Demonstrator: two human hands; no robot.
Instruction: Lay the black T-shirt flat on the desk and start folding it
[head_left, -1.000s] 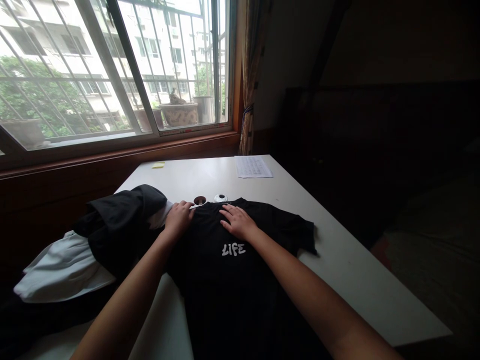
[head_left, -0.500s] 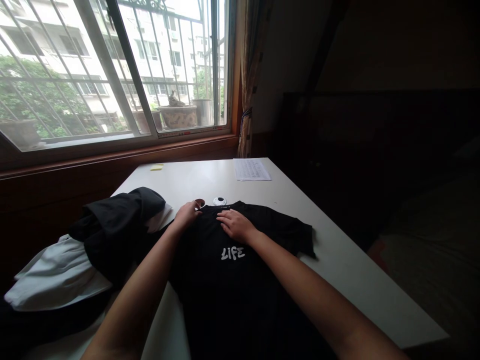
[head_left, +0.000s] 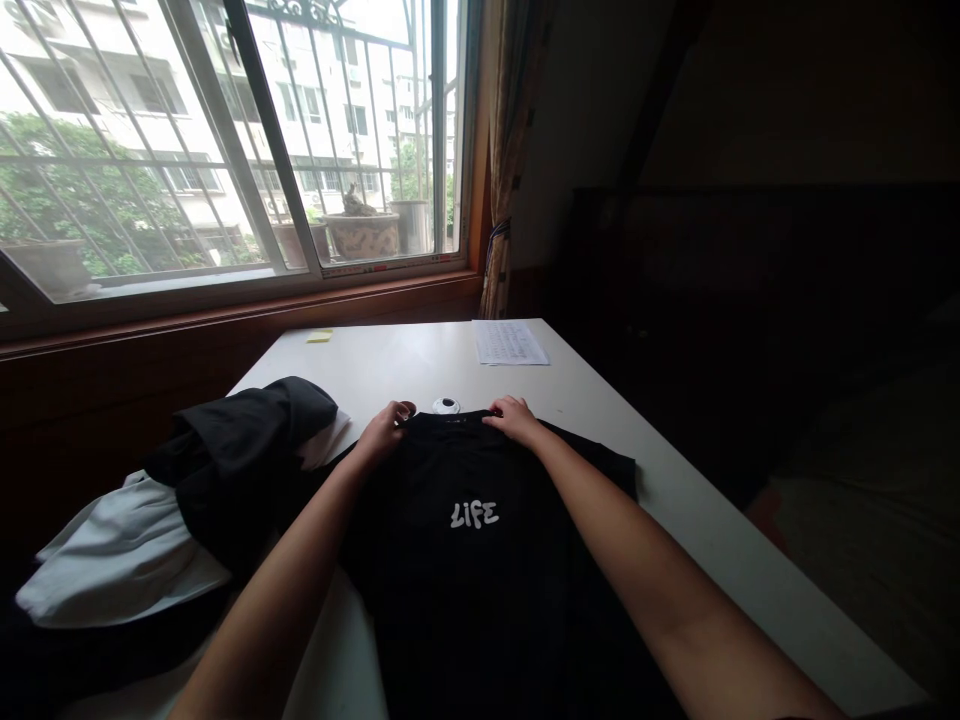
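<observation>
While the left hand [head_left: 390,424] and right hand [head_left: 511,416] pinch the shirt [head_left: 472,575] beside its collar [head_left: 450,417] on the table [head_left: 420,355], uneven pull may skew it; contact with the clothes pile [head_left: 232,455] may crease one side.

Black shirt [head_left: 469,570] cut off at bottom edge; papers [head_left: 511,343] too small to read

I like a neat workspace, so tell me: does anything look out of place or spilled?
The crumpled heap of clothes on the left of the table looks untidy beside the black T-shirt, which is spread out. No spill or damage shows.
</observation>
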